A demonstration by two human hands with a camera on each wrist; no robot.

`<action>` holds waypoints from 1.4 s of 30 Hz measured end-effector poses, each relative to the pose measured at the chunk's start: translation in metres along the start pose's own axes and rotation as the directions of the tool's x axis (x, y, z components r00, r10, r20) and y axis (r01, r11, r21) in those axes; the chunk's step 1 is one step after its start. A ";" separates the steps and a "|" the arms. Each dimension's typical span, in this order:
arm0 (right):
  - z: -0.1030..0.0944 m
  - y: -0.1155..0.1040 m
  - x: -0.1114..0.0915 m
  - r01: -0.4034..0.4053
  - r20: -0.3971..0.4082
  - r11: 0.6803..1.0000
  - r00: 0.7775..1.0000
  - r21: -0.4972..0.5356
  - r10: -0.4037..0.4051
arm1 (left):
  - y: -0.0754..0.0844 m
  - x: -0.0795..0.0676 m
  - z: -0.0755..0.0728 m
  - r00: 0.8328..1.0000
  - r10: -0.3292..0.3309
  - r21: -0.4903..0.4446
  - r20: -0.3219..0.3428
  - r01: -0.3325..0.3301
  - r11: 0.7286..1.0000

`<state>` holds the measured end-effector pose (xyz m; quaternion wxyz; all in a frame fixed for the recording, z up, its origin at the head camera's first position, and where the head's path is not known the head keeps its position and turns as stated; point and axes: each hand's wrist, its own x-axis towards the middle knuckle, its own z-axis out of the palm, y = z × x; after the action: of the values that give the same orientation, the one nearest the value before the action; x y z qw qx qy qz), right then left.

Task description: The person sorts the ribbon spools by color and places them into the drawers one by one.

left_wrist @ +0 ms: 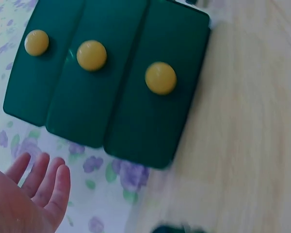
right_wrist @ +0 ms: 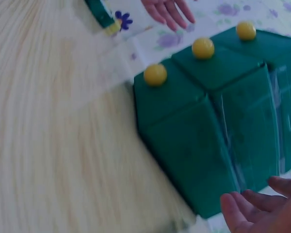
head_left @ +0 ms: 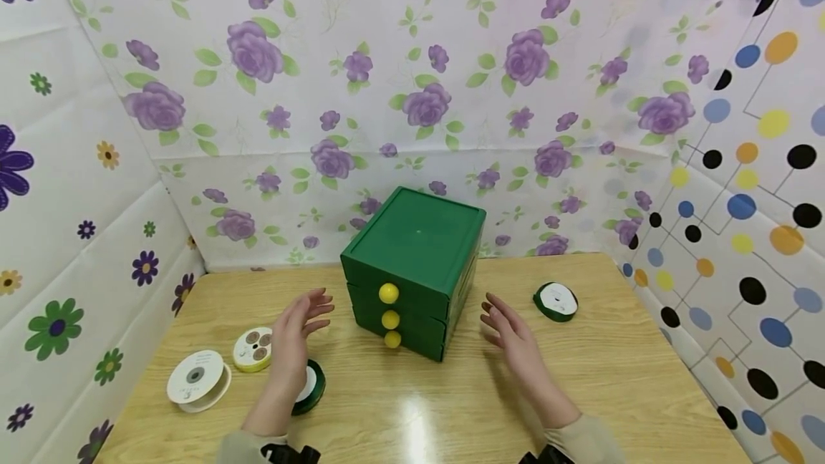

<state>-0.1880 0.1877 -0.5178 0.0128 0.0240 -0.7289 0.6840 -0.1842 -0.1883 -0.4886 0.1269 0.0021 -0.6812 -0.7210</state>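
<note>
A green drawer box (head_left: 412,235) with three stacked drawers stands on the wooden table, turned at an angle. Each drawer front carries a round yellow knob (head_left: 389,293). My left hand (head_left: 298,331) hovers to the left of the box, fingers loosely extended and nothing held. On the other side, my right hand (head_left: 512,339) is held near the box's right wall, its fingers also relaxed and holding nothing. The left wrist view shows all three drawer fronts (left_wrist: 140,111) closed, with the left hand (left_wrist: 36,199) beside them. In the right wrist view, fingers (right_wrist: 233,208) overlap the box's side.
Left on the table are a white ribbon spool (head_left: 196,378), a yellow-edged spool (head_left: 253,349) and a green ribbon spool (head_left: 314,392) partly behind my left forearm. Another green ribbon spool (head_left: 557,301) lies at right. Patterned cloth walls (head_left: 425,106) surround the table (head_left: 451,414).
</note>
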 end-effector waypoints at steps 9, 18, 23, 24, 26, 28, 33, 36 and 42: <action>0.020 -0.013 0.001 0.069 -0.051 0.994 0.997 0.083 -0.065 | 0.005 0.006 0.026 0.994 0.029 -0.125 -0.104 -0.042 0.991; 0.039 -0.026 0.007 0.133 -0.103 0.981 0.988 0.142 -0.119 | 0.016 0.020 0.042 0.996 0.081 -0.193 -0.046 -0.088 0.977; 0.048 -0.035 0.007 0.170 -0.096 0.975 0.983 0.145 -0.157 | 0.023 0.034 0.047 0.997 0.076 -0.176 0.008 -0.073 0.982; 0.049 -0.036 0.007 0.177 -0.094 0.974 0.982 0.142 -0.165 | 0.024 0.037 0.047 0.997 0.074 -0.167 0.021 -0.069 0.984; 0.052 -0.040 0.007 0.188 -0.094 0.973 0.980 0.134 -0.176 | 0.026 0.042 0.047 0.997 0.063 -0.145 0.052 -0.055 0.988; 0.054 -0.043 0.008 0.190 -0.094 0.975 0.979 0.115 -0.179 | 0.027 0.046 0.047 0.995 0.047 -0.116 0.087 -0.037 0.993; 0.058 -0.050 0.007 0.183 -0.077 0.980 0.981 0.082 -0.177 | 0.030 0.055 0.045 0.985 -0.029 -0.068 0.168 0.041 0.997; 0.061 -0.052 0.006 0.181 -0.057 0.979 0.983 0.095 -0.176 | 0.032 0.057 0.046 0.980 -0.068 -0.056 0.185 0.080 0.995; 0.065 -0.055 0.004 0.191 -0.030 0.977 0.982 0.094 -0.189 | 0.033 0.060 0.049 0.982 -0.086 -0.029 0.169 0.092 0.995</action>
<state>-0.1881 0.1196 -0.4668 0.0845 0.0868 -0.6894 0.7141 -0.2447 -0.1530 -0.4427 0.0370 -0.0304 -0.6755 -0.7358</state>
